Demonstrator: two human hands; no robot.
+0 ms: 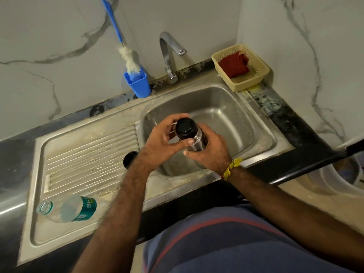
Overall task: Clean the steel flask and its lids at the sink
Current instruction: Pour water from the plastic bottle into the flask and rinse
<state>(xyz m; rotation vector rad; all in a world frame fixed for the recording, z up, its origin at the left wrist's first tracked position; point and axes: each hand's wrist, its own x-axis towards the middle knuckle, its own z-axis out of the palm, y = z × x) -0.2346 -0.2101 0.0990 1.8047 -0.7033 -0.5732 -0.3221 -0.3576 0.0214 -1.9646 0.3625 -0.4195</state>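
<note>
The flask point(194, 141) is a shiny steel tube with smooth round sides, and a black plastic lid point(184, 126) sits on its top. The lid is round and glossy. The flask's long side runs up and down, tipped a little, so the lid end points up toward the camera and the bottom end points down into the sink point(254, 123). The right hand point(211, 149) grips the steel body, with the fingers wrapped round it from the right and the thumb across the front, so the flask sits inside this hand. The left hand point(164, 137) is just to the left of the flask, fingers bent round the lid from behind and the thumb pressing just below the lid. Both hands hold the flask over the grey metal bowl of the sink, which looks dull and a bit stained. A second black round lid point(129, 158) stands on the ribbed metal draining board, just left of the left wrist. Nearer the person, left of the left arm, a clear plastic bottle point(68, 208) with a green label lies on its side. Beyond the hands stands a curved silver tap point(169, 56). Left of it is a blue cup point(138, 84) with a fluffy white brush point(129, 60) in it. Right of the tap is a tan basket point(241, 66) with holes, holding a red cloth point(234, 65).
</note>
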